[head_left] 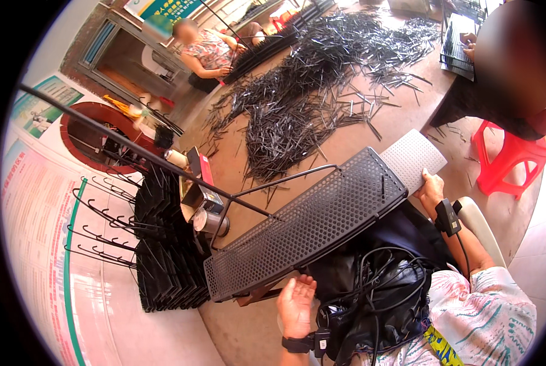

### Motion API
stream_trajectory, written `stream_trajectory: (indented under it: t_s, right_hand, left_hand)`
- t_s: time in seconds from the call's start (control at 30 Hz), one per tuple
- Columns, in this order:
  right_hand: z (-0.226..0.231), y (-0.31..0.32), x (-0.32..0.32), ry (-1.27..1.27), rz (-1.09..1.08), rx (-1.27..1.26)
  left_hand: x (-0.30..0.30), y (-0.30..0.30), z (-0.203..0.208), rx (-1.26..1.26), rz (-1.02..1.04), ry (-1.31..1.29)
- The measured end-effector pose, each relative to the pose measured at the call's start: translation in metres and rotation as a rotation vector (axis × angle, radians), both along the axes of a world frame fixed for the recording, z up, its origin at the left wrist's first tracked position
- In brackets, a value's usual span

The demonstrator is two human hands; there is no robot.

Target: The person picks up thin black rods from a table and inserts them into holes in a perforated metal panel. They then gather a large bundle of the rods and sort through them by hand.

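Note:
A long black perforated panel (pixel 303 226) lies slanted before me across the near edge of the table, with a thin black rod (pixel 248 204) rising from it toward the upper left. From under its right end sticks out a white perforated sheet (pixel 414 160). My right hand (pixel 430 188) grips that sheet's lower edge, thumb on top. Just below the panel's lower left edge, my left hand (pixel 297 300) is held palm up with its fingers stretched, holding nothing. One short black strip (pixel 383 185) stands in the panel near its right end.
A big heap of thin black strips (pixel 297 104) covers the table (pixel 401 113). Left stand stacked black hooked racks (pixel 166 244), a wire spool (pixel 210 223) and a small box (pixel 201 183). A red stool (pixel 509 160) and a co-worker (pixel 517 67) are right; another person (pixel 206 52) sits far off.

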State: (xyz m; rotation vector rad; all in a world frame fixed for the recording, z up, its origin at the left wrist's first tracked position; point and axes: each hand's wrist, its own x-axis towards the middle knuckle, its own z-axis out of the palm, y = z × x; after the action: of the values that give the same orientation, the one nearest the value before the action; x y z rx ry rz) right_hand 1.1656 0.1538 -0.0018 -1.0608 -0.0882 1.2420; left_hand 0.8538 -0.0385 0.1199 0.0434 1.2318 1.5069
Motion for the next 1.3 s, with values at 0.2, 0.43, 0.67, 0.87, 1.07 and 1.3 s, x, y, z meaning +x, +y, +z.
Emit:
stream_trajectory:
  t_s: [0.2,0.43,0.67,0.87,1.07,1.3]
  right_hand:
    - [0.022,-0.018,-0.007,0.119,-0.014,-0.040]
    - [0.022,-0.052,-0.026,0.238,0.392,0.007]
    - [0.102,-0.096,-0.027,-0.450,1.175,-0.097]
    - [0.072,-0.043,0.008,-1.639,0.237,0.402]
    - [0.015,-0.023,0.015,-1.122,0.784,0.015]
    - [-0.020,-0.024,-0.002,-0.818,0.874,-0.098]
  left_hand:
    - [-0.012,-0.009,-0.026,-0.005,0.072,-0.208]
    - [-0.017,-0.006,-0.033,0.189,0.036,-0.224]
    - [-0.032,-0.019,-0.038,0.134,0.174,-0.160]
    - [-0.051,-0.023,-0.060,0.130,0.207,-0.198]
    - [-0.065,-0.028,-0.092,0.187,0.154,-0.166]
    - [-0.080,-0.047,-0.101,0.144,0.209,-0.155]
